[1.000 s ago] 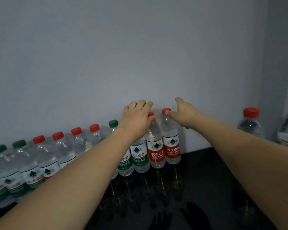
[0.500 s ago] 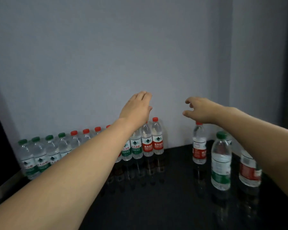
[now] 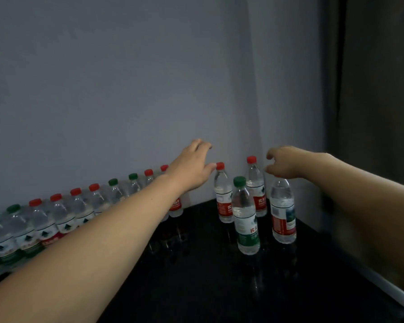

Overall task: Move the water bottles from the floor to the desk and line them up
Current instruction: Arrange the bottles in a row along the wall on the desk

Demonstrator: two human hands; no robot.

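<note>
Four loose bottles [image 3: 245,217] are stood near the counter's [image 3: 196,287] far right corner, apart from the long row [image 3: 56,217] along the back edge. Full, heavy and slippery, each is best gripped around its middle. Left hand [image 3: 191,169] fingers are spread wide, thumb beside a red cap [image 3: 220,165]; right hand [image 3: 283,162] fingers are loosely curled, holding nothing.

Both hands, left [image 3: 191,170] and right [image 3: 286,163], hover over 4 loose bottles [image 3: 245,217] on the black desk [image 3: 208,287].

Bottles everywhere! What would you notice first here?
A long row of bottles with red and green caps stands along the wall on the dark desk. Four loose bottles cluster near the corner, and the left hand and right hand reach over them.
</note>
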